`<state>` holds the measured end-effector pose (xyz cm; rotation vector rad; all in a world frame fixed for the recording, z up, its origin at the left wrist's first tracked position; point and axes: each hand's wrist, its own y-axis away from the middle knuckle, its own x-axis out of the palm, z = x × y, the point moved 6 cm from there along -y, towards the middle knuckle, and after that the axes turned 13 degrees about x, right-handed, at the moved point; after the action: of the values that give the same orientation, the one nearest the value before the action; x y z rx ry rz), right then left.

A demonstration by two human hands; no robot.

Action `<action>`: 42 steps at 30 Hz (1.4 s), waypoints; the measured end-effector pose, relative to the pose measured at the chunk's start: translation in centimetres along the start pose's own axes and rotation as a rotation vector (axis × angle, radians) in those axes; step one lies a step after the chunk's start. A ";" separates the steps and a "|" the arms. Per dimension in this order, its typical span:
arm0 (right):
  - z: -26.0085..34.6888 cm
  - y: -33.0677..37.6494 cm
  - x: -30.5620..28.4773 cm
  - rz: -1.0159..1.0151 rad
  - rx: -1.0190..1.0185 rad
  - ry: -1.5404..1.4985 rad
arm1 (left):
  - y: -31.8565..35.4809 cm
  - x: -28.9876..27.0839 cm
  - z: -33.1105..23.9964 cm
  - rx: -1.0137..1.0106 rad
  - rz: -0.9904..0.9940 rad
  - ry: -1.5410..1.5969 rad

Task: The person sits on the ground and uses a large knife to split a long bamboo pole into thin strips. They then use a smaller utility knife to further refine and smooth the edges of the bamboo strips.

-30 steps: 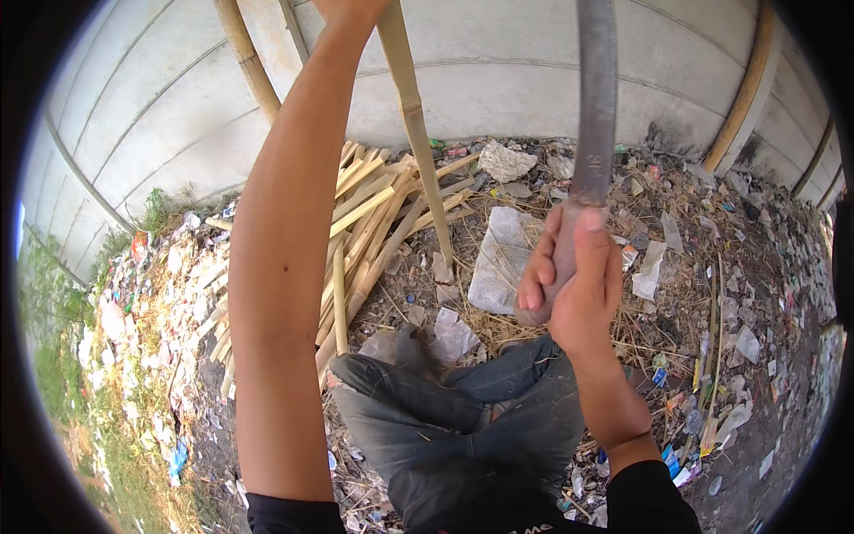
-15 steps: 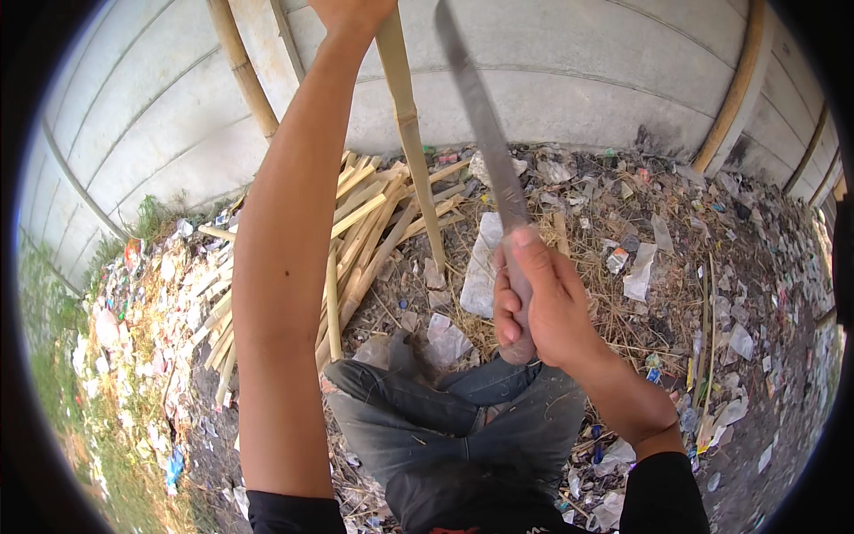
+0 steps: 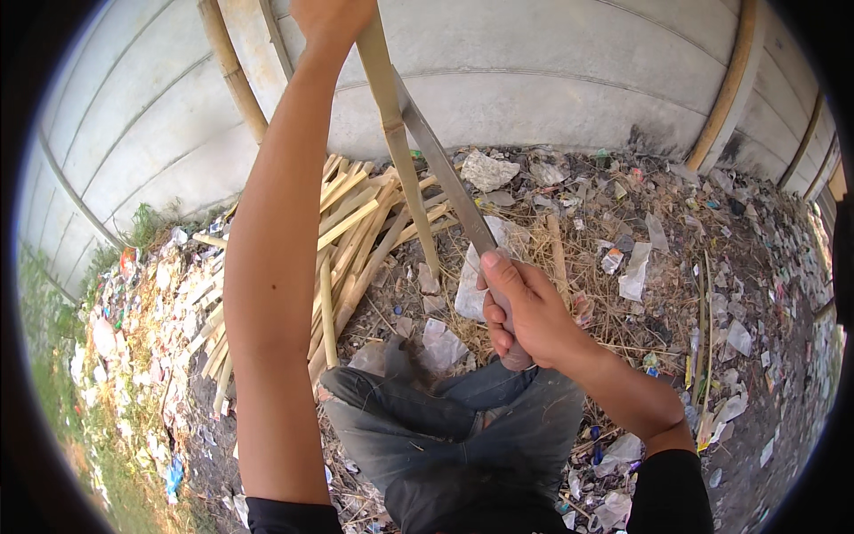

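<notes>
Raised at the top edge, my left hand (image 3: 336, 20) is closed on the upper part of a split bamboo strip (image 3: 391, 120); its fingertips are mostly out of the picture. The strip hangs down at a slant, its lower end close to the littered ground. My right hand (image 3: 534, 313) grips the handle of a long machete (image 3: 449, 182), thumb laid along it. The blade slopes up to the left, and its tip end meets the right side of the strip near a node.
A pile of split bamboo sticks (image 3: 360, 236) lies to the left, partly behind my left forearm. Ahead stands a grey concrete wall (image 3: 534, 98) with bamboo poles (image 3: 728, 84) against it. Scraps and dry straw cover the ground. My crossed legs (image 3: 445, 445) are below.
The machete has swung left and down, from apart and blurred to touching the bamboo strip. My left hand and the strip appear slightly farther left.
</notes>
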<state>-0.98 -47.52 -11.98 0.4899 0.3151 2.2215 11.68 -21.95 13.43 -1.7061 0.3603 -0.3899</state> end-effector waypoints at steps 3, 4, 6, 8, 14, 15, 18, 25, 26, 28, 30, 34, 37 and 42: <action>5.4 3.8 -1.4 -0.036 -0.157 -0.192 | -0.8 0.1 0.1 -0.010 0.010 0.025; 7.3 5.1 -1.1 -0.078 -0.322 -0.235 | -0.2 -0.1 0.4 -0.015 0.036 0.021; 11.2 7.5 -0.8 -0.147 -0.706 -0.285 | -0.2 -0.3 0.1 -0.057 0.038 0.005; 11.5 7.8 -0.1 -0.163 -0.855 -0.391 | -0.5 -0.2 -0.3 -0.052 0.021 -0.003; -2.1 -0.3 -0.9 -0.072 0.016 -0.034 | -0.3 0.2 0.7 -0.061 -0.033 0.123; -0.5 1.2 -1.0 -0.069 0.037 -0.109 | -0.3 -0.4 1.3 -0.034 -0.045 0.104; 6.0 4.7 -1.6 -0.165 -0.327 -0.166 | 0.2 -0.9 1.6 -0.066 -0.051 0.131; 5.8 4.4 0.9 -0.093 -0.695 -0.253 | -0.1 0.6 0.7 -0.015 -0.071 0.181; 2.6 1.6 2.1 0.047 -0.289 -0.172 | -1.5 -1.9 1.0 0.000 -0.051 0.124; -3.0 -1.3 -1.7 -0.010 0.237 -0.253 | -0.1 -0.3 2.2 -0.054 -0.061 0.191; -2.3 -1.6 -3.1 -0.064 0.235 -0.419 | -0.1 -1.5 2.6 -0.095 -0.070 0.089; 6.6 3.7 -3.3 -0.027 -0.357 -0.335 | -0.1 -2.1 4.4 -0.123 -0.016 0.062; 10.2 6.3 -1.5 0.044 -0.683 -0.375 | -0.8 -2.0 4.9 -0.118 -0.014 0.077; -1.2 -0.5 1.0 0.052 0.059 -0.194 | -0.2 -1.6 3.9 -0.109 0.046 0.028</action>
<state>-1.73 -46.48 -13.02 0.7477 0.2681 2.1987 12.05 -17.78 12.97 -1.7962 0.4480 -0.3663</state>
